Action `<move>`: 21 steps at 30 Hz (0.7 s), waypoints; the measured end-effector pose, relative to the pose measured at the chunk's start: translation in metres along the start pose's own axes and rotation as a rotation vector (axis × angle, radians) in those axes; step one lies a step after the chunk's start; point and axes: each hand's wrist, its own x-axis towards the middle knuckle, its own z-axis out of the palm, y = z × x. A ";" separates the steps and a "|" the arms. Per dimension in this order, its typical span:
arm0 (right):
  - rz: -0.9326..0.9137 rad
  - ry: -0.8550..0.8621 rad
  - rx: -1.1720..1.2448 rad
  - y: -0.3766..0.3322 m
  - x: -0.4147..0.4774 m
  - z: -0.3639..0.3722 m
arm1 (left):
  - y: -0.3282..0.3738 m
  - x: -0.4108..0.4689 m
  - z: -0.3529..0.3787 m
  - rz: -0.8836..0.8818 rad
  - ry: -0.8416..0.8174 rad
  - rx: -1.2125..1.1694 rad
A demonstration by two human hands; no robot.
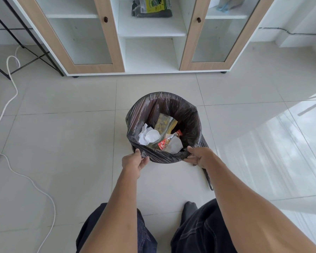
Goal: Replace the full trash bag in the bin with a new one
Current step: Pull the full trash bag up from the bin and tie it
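Observation:
A black trash bag (186,114) lines a bin on the tiled floor, its mouth open. Inside lie crumpled white paper (149,136), a yellow snack packet (163,123) and a red wrapper (169,139). The bin itself is hidden under the bag. My left hand (134,163) pinches the bag's near rim on the left. My right hand (200,156) grips the near rim on the right. A strip of black plastic (208,178) trails on the floor below my right hand.
A white cabinet (150,33) with two wood-framed glass doors stands just behind the bin; a pack of bags (151,6) lies on its middle shelf. A white cable (13,99) snakes over the floor at left, beside a black metal frame (26,52). My legs (199,229) are below.

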 end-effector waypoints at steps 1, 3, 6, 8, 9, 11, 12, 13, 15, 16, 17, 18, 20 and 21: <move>0.001 -0.001 -0.006 0.000 -0.002 0.001 | 0.001 -0.002 0.001 -0.002 0.006 -0.017; -0.014 0.012 -0.037 -0.001 -0.005 0.003 | 0.003 -0.006 0.002 -0.004 0.013 -0.027; -0.027 0.024 -0.102 -0.002 -0.001 0.003 | 0.001 -0.004 0.003 0.003 0.038 0.023; -0.028 0.036 -0.126 -0.004 -0.004 0.003 | -0.001 -0.003 0.003 0.000 0.032 0.071; -0.031 0.039 -0.131 -0.004 -0.007 0.003 | -0.001 -0.003 0.003 -0.002 0.019 0.088; -0.034 0.048 -0.130 -0.004 -0.010 0.002 | 0.000 -0.004 0.002 -0.013 -0.004 0.134; -0.032 0.051 -0.124 -0.005 -0.012 0.002 | 0.001 -0.005 0.001 -0.028 -0.019 0.161; -0.031 0.050 -0.117 -0.005 -0.012 0.002 | 0.001 -0.006 0.002 -0.046 -0.039 0.186; -0.033 0.040 -0.130 -0.005 -0.012 0.002 | 0.001 -0.009 0.002 -0.067 -0.084 0.247; -0.037 0.039 -0.137 -0.006 -0.012 0.001 | 0.001 -0.011 0.002 -0.068 -0.102 0.274; -0.042 0.039 -0.136 -0.006 -0.013 0.002 | 0.001 -0.013 0.002 -0.065 -0.116 0.294; -0.049 0.043 -0.139 -0.006 -0.014 0.002 | 0.001 -0.015 0.003 -0.059 -0.125 0.306; -0.052 0.048 -0.145 -0.006 -0.016 0.002 | 0.003 -0.018 0.003 -0.056 -0.147 0.340; -0.048 0.043 -0.144 -0.006 -0.016 0.002 | 0.004 -0.019 0.004 -0.052 -0.160 0.360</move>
